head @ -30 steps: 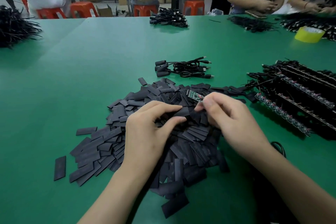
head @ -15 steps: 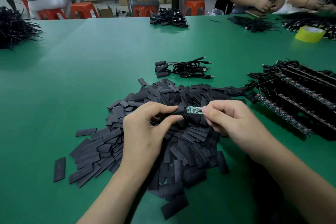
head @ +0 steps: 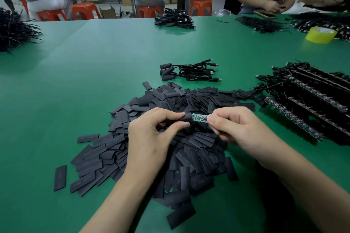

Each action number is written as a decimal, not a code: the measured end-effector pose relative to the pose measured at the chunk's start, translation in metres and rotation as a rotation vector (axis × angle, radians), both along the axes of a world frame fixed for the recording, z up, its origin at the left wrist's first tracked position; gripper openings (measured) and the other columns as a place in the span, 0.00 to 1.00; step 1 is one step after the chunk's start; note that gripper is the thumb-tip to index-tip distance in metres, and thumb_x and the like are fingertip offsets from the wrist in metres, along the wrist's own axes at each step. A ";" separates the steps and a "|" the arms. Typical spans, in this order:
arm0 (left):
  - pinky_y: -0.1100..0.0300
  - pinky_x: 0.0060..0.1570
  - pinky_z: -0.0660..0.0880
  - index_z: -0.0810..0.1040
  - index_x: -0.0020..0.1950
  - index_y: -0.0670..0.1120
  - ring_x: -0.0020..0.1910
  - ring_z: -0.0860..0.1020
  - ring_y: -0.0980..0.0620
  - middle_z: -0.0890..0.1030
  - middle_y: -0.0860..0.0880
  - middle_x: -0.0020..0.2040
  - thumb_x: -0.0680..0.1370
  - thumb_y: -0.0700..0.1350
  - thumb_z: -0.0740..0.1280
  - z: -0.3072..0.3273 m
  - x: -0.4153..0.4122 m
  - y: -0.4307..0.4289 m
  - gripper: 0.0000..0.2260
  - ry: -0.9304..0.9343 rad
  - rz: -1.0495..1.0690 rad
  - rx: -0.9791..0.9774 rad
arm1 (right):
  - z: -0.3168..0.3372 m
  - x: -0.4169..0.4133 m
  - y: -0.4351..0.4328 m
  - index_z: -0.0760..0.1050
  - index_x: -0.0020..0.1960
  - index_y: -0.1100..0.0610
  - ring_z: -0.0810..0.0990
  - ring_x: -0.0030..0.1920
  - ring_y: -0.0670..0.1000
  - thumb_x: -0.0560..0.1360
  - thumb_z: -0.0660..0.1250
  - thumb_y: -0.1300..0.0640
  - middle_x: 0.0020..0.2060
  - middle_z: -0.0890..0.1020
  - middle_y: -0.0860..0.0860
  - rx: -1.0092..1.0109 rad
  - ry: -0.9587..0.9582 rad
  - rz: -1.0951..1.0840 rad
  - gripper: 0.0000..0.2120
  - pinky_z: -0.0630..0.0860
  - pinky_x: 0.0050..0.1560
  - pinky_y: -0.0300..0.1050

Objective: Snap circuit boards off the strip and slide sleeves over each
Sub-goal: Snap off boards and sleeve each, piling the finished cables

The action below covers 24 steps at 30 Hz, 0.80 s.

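Observation:
My right hand (head: 236,130) pinches the right end of a small green circuit board (head: 199,118), held level above a big heap of flat black sleeves (head: 189,153). My left hand (head: 151,138) pinches one black sleeve (head: 186,118) between thumb and forefinger. The sleeve's mouth meets the board's left end. Strips of joined circuit boards with black cables (head: 303,100) lie at the right of the green table (head: 94,66).
A small bunch of sleeved cables (head: 189,72) lies beyond the heap. Cable piles sit at the far left (head: 15,30), far middle (head: 174,21) and far right (head: 261,24). A yellow tape roll (head: 321,34) stands at the far right. People work at the table's far edge.
My right hand has turned the board from tilted to level and brought it to the sleeve in my left hand. Both hands have risen slightly over the heap.

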<state>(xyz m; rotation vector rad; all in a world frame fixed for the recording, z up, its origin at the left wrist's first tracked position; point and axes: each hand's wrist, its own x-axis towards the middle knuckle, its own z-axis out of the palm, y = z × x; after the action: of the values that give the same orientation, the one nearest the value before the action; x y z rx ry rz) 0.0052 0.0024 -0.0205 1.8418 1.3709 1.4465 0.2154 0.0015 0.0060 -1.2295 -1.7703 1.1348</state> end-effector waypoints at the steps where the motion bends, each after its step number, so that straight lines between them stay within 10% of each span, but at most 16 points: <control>1: 0.69 0.44 0.72 0.88 0.47 0.50 0.41 0.81 0.59 0.85 0.59 0.41 0.70 0.44 0.81 0.000 -0.001 0.001 0.08 0.022 -0.016 0.012 | 0.000 0.000 0.000 0.72 0.32 0.51 0.62 0.26 0.45 0.78 0.62 0.45 0.24 0.68 0.46 -0.011 -0.002 0.009 0.18 0.59 0.29 0.33; 24: 0.68 0.53 0.73 0.87 0.53 0.48 0.51 0.82 0.57 0.83 0.57 0.49 0.76 0.43 0.76 0.000 0.002 -0.003 0.07 0.123 -0.240 0.098 | 0.004 0.007 0.000 0.74 0.33 0.51 0.58 0.28 0.48 0.78 0.64 0.47 0.25 0.65 0.49 -0.210 0.067 0.167 0.16 0.54 0.31 0.45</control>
<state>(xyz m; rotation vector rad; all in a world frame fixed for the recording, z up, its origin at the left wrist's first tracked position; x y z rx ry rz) 0.0069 -0.0005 -0.0201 2.1072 1.1043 1.3166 0.2220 0.0015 0.0101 -1.1643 -1.7636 1.4729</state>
